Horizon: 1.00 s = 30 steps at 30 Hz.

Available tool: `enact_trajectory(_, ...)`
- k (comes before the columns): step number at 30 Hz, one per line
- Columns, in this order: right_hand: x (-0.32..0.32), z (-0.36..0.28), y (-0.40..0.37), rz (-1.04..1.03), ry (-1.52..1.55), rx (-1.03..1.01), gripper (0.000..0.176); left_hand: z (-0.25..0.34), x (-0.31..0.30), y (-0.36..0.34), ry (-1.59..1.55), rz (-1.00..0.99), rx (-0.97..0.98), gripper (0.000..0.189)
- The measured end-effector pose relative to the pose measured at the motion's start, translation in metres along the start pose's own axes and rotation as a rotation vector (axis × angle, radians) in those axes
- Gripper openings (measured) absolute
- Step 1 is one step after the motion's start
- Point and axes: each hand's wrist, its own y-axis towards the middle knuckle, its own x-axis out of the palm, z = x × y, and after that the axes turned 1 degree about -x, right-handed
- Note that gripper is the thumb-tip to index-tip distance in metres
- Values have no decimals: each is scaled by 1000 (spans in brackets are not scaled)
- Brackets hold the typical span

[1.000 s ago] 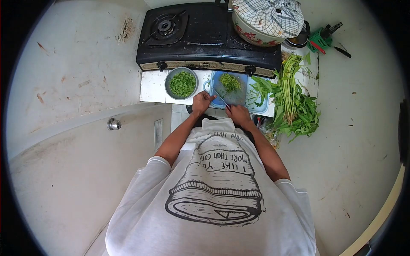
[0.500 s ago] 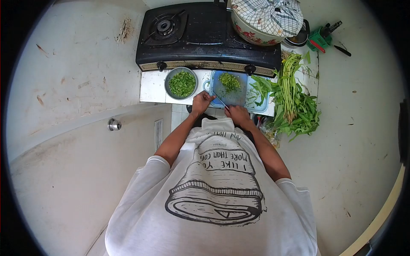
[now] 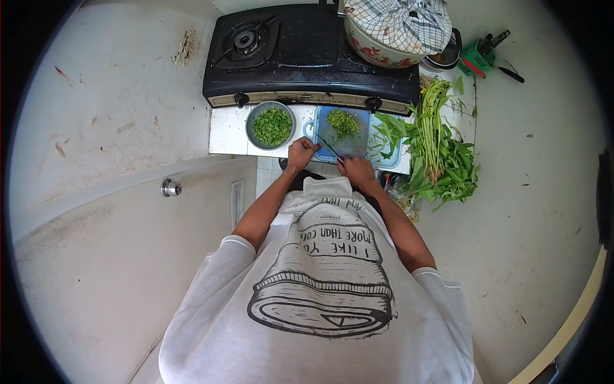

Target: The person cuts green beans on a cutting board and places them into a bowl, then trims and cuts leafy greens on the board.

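Observation:
My right hand [image 3: 358, 171] is wrapped round the handle of a knife [image 3: 329, 148], whose blade points up and left over the near part of a blue cutting board [image 3: 359, 141]. By the blade, at the board's left front corner, my left hand [image 3: 303, 155] has its fingers pressed together. What they hold, if anything, is too small to make out. A small heap of chopped greens [image 3: 343, 123] lies on the upper part of the board. Left of the board stands a round grey bowl [image 3: 250, 136] with more chopped greens [image 3: 272, 126] in it.
Behind the counter [image 3: 229, 131] is a black two-burner stove [image 3: 307, 45], bearing a large cloth-covered pot [image 3: 384, 56]. Leafy greens with long stems [image 3: 441, 137] hang over the counter's right side. A green basket [image 3: 478, 57] with utensils stands at the back right.
The knife blade has shifted slightly up and left, close to the fingers of my left hand. Both hands stay in almost the same place; the heap and bowl look the same.

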Motion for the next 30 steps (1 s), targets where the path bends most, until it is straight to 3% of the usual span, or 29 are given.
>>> enact_trajectory(30, -2, -1, -2, -48, 12, -27, 42, -16, 0, 4, 16, -12, 64, 43)
